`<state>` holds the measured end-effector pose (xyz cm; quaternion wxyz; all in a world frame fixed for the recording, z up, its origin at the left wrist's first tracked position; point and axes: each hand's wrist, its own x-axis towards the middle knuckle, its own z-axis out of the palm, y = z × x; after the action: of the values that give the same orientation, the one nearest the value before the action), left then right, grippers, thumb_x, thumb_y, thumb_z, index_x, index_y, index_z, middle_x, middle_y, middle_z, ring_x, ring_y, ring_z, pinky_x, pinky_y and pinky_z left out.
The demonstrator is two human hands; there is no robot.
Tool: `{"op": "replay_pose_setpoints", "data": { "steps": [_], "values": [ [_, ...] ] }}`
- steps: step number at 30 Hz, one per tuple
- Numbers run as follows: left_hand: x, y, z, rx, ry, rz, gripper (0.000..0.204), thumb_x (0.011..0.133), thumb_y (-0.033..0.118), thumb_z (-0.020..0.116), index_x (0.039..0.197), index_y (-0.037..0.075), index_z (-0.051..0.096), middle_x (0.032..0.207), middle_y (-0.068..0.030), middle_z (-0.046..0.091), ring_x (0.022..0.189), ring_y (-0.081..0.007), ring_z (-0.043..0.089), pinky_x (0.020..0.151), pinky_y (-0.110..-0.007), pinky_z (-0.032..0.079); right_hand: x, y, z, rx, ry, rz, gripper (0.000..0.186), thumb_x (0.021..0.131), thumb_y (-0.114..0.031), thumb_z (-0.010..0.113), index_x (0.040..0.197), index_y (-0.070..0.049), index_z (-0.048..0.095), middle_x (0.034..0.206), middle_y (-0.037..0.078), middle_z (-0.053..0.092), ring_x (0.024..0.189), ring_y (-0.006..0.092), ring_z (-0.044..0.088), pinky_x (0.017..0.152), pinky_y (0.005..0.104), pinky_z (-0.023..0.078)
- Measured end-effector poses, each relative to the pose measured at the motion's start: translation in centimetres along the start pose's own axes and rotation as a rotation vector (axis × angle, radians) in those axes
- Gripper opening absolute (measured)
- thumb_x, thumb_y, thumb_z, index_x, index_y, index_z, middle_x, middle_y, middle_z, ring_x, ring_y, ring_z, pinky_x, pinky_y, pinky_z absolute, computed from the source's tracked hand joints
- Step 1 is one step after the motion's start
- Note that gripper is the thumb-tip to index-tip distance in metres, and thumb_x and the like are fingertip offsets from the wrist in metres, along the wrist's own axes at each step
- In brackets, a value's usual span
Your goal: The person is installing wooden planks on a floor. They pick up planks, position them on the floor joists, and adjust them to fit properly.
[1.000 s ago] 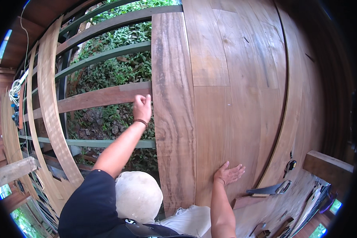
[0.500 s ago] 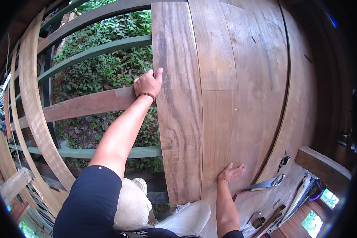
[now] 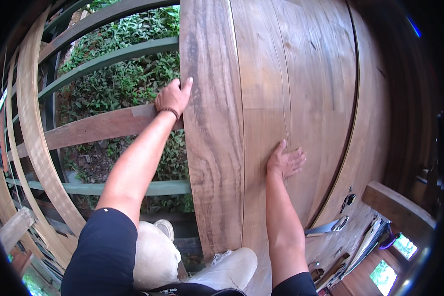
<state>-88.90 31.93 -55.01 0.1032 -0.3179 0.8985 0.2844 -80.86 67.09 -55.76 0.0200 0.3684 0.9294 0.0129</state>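
The dark-grained plank (image 3: pixel 213 128) lay beside the laid boards (image 3: pixel 266 128), above the reddish beam (image 3: pixel 93 125). Our left hand (image 3: pixel 172 97) bent around its outer edge, grip unclear; our right hand (image 3: pixel 287 160) lay flat, fingers spread. Uneven pushing, we judged, could skew the seam; overleaning could tip us gapward.

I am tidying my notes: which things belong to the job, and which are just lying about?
Seemingly part of the job:
streaked board, left hand on its edge
smooth boards, under the right hand

Apparently just lying about:
handsaw, untouched
tape measure, untouched
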Motion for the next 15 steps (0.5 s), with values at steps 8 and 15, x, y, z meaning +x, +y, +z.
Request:
{"op": "replay_pose_setpoints", "data": {
  "steps": [8,15],
  "values": [
    [1.2,1.9,1.6,-0.011,0.035,-0.124,0.074,0.095,0.068,0.038,0.114,0.002,0.065,0.119,-0.0228,0.067,0.114,-0.0396,0.063,0.097,-0.049,0.048,0.0,-0.5,-0.6,0.047,-0.040,-0.024,0.093,0.094,-0.072,0.038,0.154,-0.003,0.023,0.162,0.020,0.015,0.153,0.0340,0.007,0.123,0.0532,0.005],
    [1.1,1.9,1.4,-0.010,0.050,-0.110,0.073,0.094,0.069,0.040,0.113,0.002,0.066,0.116,-0.0245,0.067,0.112,-0.0405,0.063,0.095,-0.049,0.049,0.2,-0.4,-0.5,0.040,-0.032,-0.051,0.097,0.092,-0.073,0.040,0.154,-0.001,0.022,0.162,0.022,0.015,0.153,0.0355,0.007,0.123,0.0535,0.005]
  ]
}}
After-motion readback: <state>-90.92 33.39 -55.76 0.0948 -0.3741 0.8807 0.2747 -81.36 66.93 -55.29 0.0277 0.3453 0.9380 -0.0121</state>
